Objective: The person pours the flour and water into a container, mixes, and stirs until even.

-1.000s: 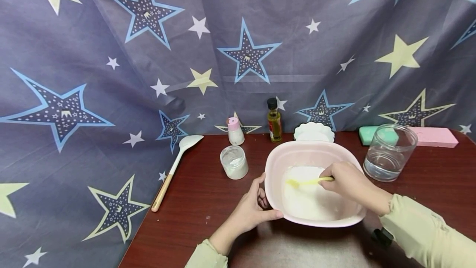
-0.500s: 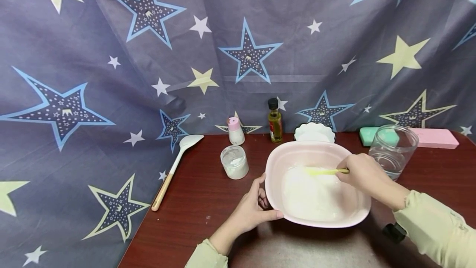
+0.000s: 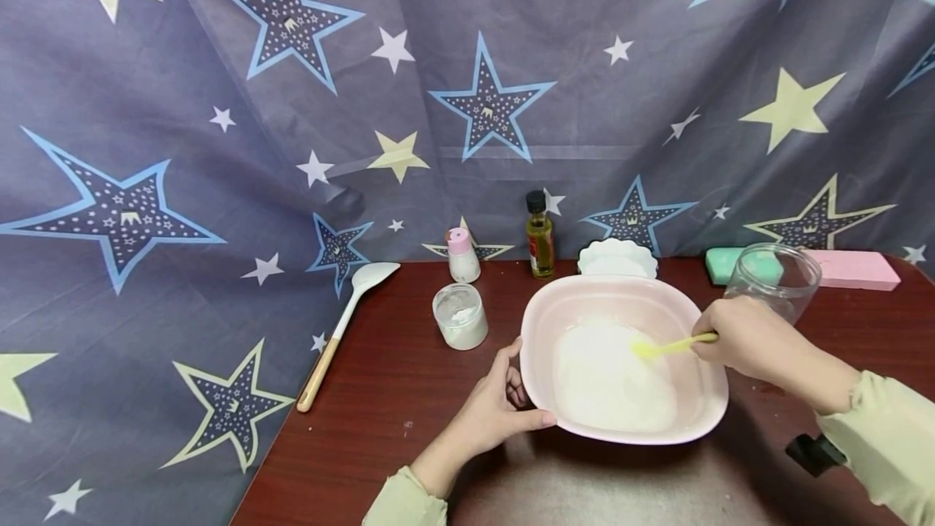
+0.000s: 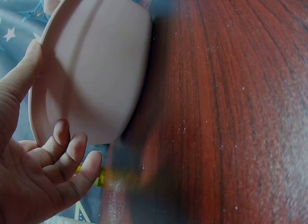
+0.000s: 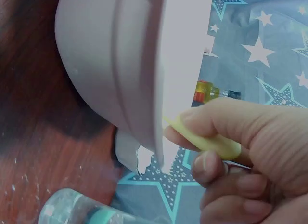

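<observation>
A pale pink basin (image 3: 540, 323) with a white, milky mixture (image 3: 606, 380) in it stands on the table. My left hand (image 3: 489, 408) holds its left rim, thumb at the near corner and index finger up the side; in the left wrist view the other fingers curl loosely by the outer wall. My right hand (image 3: 745, 339) pinches the handle of a small yellow spatula (image 3: 675, 345) over the right side of the basin. The spatula's flared end lies at the white mixture. In the right wrist view, thumb and index finger press on the yellow handle (image 5: 211, 139).
Behind the basin stand a scalloped white dish (image 3: 617, 256), an oil bottle (image 3: 540, 238) and a pink-capped shaker (image 3: 463, 258). A jar of white powder (image 3: 460, 319) and a white-headed ladle (image 3: 343, 327) lie left. A glass jar (image 3: 777, 274) is close behind my right hand, near green (image 3: 723, 265) and pink blocks (image 3: 855, 269).
My right hand has moved right with the yellow spatula, drawing its end from the basin's left-middle across to the right. My left hand and the basin have barely moved.
</observation>
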`<state>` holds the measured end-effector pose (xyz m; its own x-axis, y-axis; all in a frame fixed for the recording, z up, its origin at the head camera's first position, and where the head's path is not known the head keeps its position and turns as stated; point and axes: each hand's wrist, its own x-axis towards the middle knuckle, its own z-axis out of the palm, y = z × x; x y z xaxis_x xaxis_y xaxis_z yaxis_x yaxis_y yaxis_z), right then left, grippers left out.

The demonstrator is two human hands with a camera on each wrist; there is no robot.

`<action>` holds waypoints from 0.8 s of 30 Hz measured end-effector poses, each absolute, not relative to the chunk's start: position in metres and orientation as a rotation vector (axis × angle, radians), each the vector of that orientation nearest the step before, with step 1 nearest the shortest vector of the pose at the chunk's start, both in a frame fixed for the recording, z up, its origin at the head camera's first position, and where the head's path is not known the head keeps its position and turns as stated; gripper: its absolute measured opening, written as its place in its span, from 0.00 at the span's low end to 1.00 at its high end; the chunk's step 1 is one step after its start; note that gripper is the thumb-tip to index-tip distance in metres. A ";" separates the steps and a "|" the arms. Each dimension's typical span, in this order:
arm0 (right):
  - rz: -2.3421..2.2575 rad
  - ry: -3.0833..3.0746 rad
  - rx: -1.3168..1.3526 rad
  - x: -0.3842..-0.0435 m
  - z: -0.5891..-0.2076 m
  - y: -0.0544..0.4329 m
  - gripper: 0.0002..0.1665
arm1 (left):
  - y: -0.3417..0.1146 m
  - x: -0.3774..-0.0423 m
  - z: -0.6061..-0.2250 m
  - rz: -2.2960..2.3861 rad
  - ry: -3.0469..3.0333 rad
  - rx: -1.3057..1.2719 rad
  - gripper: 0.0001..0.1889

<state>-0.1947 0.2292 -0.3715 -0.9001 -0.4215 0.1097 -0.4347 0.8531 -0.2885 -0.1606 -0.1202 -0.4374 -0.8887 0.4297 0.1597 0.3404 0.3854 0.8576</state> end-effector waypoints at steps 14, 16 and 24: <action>0.476 -2.875 0.876 -0.187 -0.368 0.246 0.15 | -0.118 -0.150 -0.418 1.572 2.550 0.758 0.51; 0.504 -2.892 0.920 -0.186 -0.368 0.248 0.14 | -0.118 -0.149 -0.416 1.569 2.545 0.748 0.50; 0.664 -3.001 1.004 -0.182 -0.367 0.245 0.11 | -0.120 -0.157 -0.430 1.558 2.521 0.705 0.52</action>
<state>-0.1818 0.2449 -0.3672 -0.8035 -0.5938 0.0425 -0.5563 0.7235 -0.4087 -0.1571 -0.1200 -0.4305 -0.8884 0.4311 0.1576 0.3336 0.3708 0.8667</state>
